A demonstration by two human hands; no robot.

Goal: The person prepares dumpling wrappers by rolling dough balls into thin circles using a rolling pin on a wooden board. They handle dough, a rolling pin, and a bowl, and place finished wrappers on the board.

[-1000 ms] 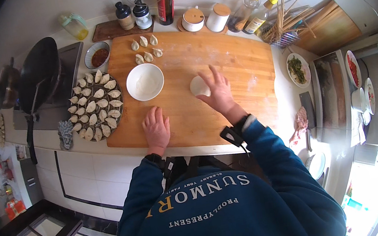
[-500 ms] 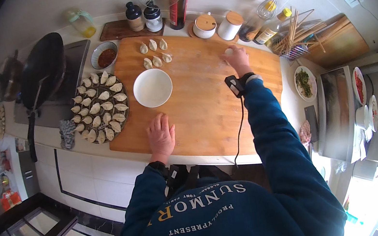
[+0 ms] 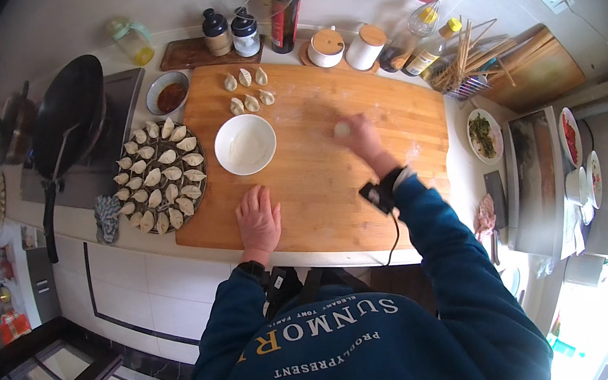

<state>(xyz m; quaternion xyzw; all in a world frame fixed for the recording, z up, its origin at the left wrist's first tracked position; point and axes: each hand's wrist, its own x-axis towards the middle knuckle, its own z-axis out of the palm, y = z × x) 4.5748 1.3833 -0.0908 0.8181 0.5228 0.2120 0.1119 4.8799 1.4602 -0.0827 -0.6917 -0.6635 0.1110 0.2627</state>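
My left hand [image 3: 258, 219] lies flat near the front edge of the wooden board [image 3: 339, 216], fingers stretched out and nothing in it. Over the board's right half, my right hand [image 3: 362, 138] is closed around a small pale lump of dough [image 3: 342, 129], blurred by motion. A white bowl [image 3: 245, 144] stands on the board beyond my left hand, with a faint whitish patch inside. Behind it, several folded dumplings [image 3: 249, 90] sit in two rows. Left of the bowl, a round dark tray [image 3: 200, 176] holds many more dumplings. Whitish flour traces mark the board.
A small bowl of reddish sauce [image 3: 168, 93] and a black wok [image 3: 71, 107] stand to the left. Jars [image 3: 245, 35], lidded pots [image 3: 326, 48] and bottles line the back. At the right are a plate of greens [image 3: 485, 136] and a cleaver [image 3: 496, 197].
My right hand has moved from the board's far right toward its middle and nearer to me, carrying the pale lump. My left hand has stayed put.
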